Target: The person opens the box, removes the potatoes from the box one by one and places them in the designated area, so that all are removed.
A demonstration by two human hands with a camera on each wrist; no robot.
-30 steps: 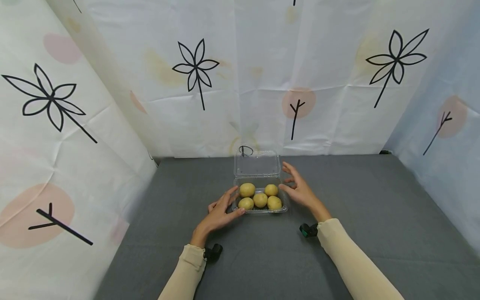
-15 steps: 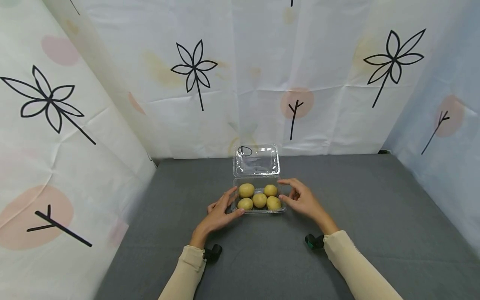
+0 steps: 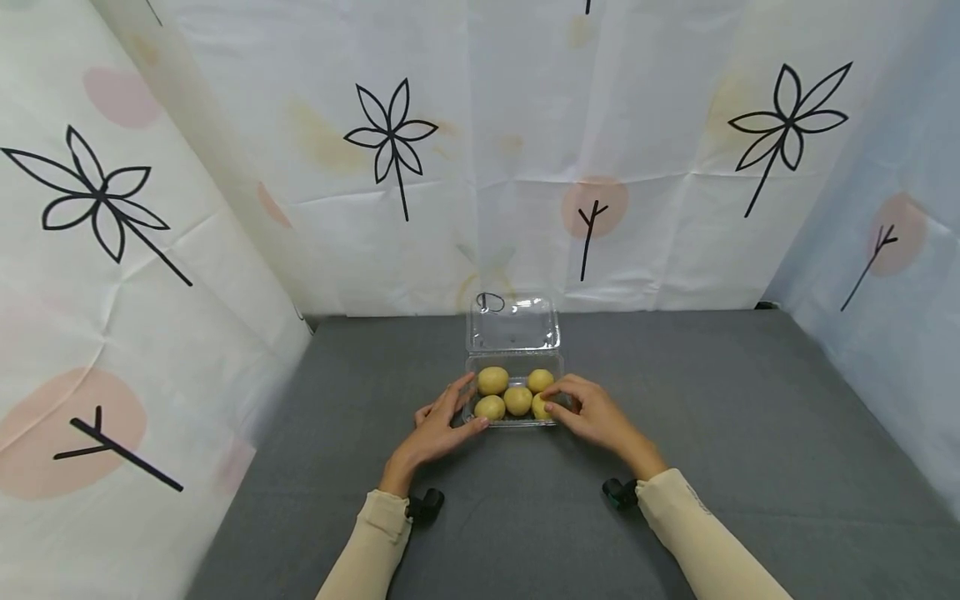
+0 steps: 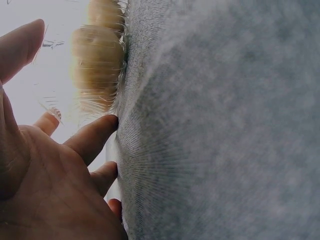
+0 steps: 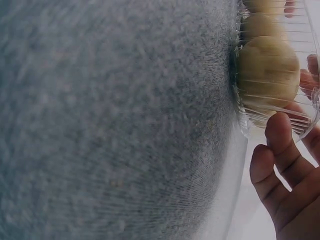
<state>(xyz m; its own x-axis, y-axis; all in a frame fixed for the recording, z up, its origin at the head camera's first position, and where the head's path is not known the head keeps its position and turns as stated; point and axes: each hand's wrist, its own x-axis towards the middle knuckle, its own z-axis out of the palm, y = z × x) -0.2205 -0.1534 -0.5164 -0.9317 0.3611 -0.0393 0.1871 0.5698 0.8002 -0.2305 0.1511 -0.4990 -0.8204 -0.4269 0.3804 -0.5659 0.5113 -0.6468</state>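
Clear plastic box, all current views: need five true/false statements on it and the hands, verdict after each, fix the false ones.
1. The rectangular clear plastic box has its hinged clear lid raised. True.
2. It holds only three things. False: five round yellow items show inside.
3. The person's bare left hand is at the box's left side. True.
4. The person's bare right hand has its grip on the lid. False: its fingertips are at the front-right yellow item; the views don't settle whether they hold it.
5. The box rests on a flat grey tabletop. True.
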